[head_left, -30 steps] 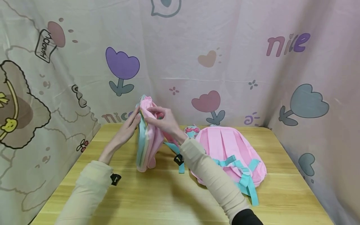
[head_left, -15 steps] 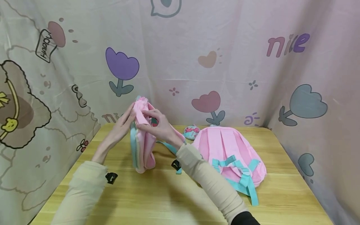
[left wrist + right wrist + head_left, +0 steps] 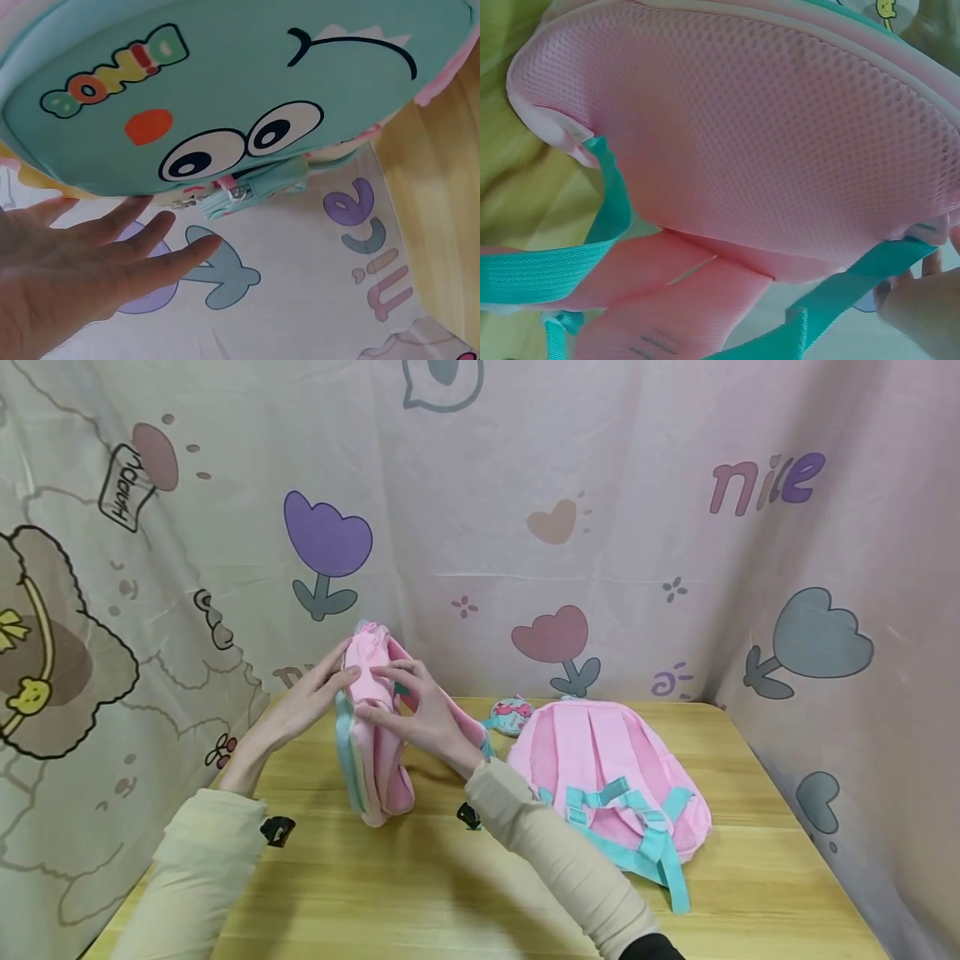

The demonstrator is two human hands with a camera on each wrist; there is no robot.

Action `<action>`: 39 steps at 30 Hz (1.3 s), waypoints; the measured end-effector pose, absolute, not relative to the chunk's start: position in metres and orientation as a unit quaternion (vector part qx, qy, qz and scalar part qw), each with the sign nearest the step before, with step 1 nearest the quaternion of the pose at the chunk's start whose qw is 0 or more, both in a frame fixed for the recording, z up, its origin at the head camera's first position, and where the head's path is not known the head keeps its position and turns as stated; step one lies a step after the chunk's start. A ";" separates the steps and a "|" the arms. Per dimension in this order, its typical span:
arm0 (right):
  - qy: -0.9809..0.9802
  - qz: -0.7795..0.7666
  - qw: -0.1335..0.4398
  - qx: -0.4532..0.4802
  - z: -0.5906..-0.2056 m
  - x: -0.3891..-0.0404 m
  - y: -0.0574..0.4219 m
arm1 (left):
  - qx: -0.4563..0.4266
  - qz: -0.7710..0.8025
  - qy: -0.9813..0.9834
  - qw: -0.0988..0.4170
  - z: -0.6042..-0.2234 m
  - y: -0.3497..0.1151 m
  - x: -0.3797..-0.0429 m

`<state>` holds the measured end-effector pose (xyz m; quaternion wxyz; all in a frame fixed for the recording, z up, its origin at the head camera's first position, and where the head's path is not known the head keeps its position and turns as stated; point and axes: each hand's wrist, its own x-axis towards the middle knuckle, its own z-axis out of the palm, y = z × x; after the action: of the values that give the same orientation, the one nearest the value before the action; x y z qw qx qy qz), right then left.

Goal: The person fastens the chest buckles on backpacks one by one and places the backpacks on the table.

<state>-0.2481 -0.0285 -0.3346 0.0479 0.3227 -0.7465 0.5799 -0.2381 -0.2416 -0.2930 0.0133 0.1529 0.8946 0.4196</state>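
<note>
A child's pink backpack [image 3: 371, 752] stands side-on on the left of the table. Its teal front [image 3: 225, 82], with cartoon eyes and "DINO" lettering, shows in the left wrist view; its pink mesh back [image 3: 765, 135] fills the right wrist view. My left hand [image 3: 303, 702] touches the upper edge at the front, several fingers [image 3: 142, 251] straight and spread. On the near side, my right hand [image 3: 420, 710] pinches the pink fabric between thumb and fingers. Teal strap webbing [image 3: 855, 277] hangs by that hand. A small teal charm [image 3: 255, 187] with a metal clip dangles from the front.
A second pink backpack [image 3: 592, 735] lies back-up on the right of the wooden table [image 3: 420, 893], its teal straps [image 3: 660, 843] folded over it. Beside its top sits a small round teal-and-pink pouch [image 3: 512, 716]. A printed curtain [image 3: 465, 485] hangs behind the table.
The held backpack has shifted left and turned so its pink side faces me more. Both hands have moved left with it. The second backpack stays put.
</note>
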 end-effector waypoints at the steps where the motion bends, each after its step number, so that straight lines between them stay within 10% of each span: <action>1: -0.747 0.578 0.050 0.325 -0.336 -0.248 -0.029 | 0.153 0.420 0.894 0.013 -0.292 -0.243 -0.238; 25: -0.813 0.437 0.018 0.384 -0.371 -0.249 -0.027 | 0.089 0.313 0.945 -0.038 -0.277 -0.259 -0.218; 39: -0.868 0.332 0.039 0.368 -0.380 -0.238 -0.025 | 0.025 0.313 0.949 0.018 -0.265 -0.274 -0.207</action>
<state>-0.2384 -0.0249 -0.3804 0.0395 0.3684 -0.8676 0.3317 -0.2070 -0.2741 -0.2645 0.0181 0.0250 0.9493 0.3129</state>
